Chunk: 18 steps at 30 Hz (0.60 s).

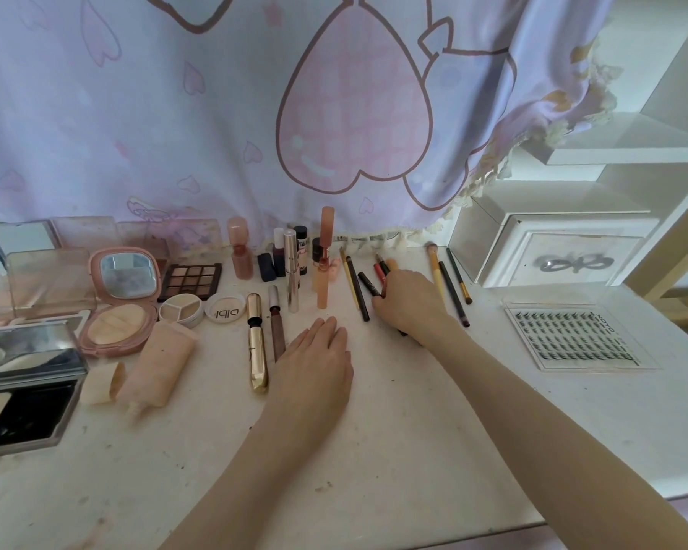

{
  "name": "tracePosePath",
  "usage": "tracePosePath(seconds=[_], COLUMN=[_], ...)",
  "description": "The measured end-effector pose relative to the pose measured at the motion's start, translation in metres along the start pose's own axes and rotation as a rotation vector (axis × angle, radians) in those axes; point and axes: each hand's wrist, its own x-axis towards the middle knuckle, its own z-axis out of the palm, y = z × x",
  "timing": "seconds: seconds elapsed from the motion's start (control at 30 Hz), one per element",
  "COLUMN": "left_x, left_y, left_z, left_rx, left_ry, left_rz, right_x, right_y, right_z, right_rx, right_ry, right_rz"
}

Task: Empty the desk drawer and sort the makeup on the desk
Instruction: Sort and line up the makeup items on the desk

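Makeup lies spread over the white desk (374, 430). My right hand (408, 301) grips a bunch of red and black pencils (381, 271) at mid desk, fingers curled round them. Just left of it lie a black pencil (358, 289) and a thin yellow one. My left hand (314, 363) rests flat on the desk, fingers straight, beside a gold mascara tube (257, 347) and a brown lip tube (277, 327). Compacts and palettes sit at the left: a pink mirror compact (122, 299), an eyeshadow palette (191, 280), a silver powder case (24, 387).
Bottles and tall tubes (294, 264) stand at the back before a hanging pink-and-lilac cloth (294, 113). Brushes and pencils (451, 283) lie right of my hand. A clear lash tray (572, 335) sits at the right. A small white drawer box (561, 252) stands at the back right.
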Motion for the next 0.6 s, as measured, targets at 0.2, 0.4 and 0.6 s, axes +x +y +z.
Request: tracePosePath(seconds=[0.2, 0.4, 0.6], left_x=[-0.001, -0.002, -0.003], left_y=[0.002, 0.005, 0.006], left_z=[-0.006, -0.01, -0.009], left_rx=[-0.094, -0.412, -0.511], left_ry=[0.056, 0.216, 0.252], left_rz=[-0.021, 0.021, 0.175], right_x=[-0.006, -0.075, -0.106], right_y=[0.003, 0.0, 0.016], right_z=[-0.011, -0.021, -0.01], right_rx=[0.34, 1.281, 1.768], right_ry=[0.091, -0.044, -0.187], right_rz=[0.088, 0.187, 0.251])
